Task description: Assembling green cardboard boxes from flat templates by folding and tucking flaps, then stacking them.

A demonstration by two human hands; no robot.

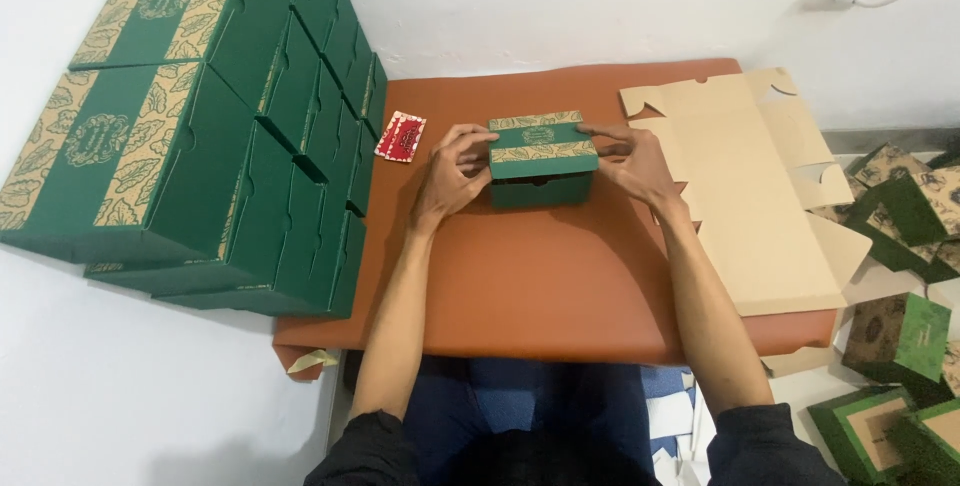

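Bare forearms, both hands [455, 171] [632, 161] gripping rectangular green cardboard box [542, 161], smooth orange tabletop [530, 276]

The small green cardboard box [543, 161] with tan leaf bands looks matt and smooth. It sits on a brown table top [520, 286] that looks like smooth leather with a soft shine. Right of the box lie flat sheets of plain tan cardboard [760, 206], dull and a bit rough. Left of the box, the tall stack of green cardboard boxes [200, 126] looks matt too.
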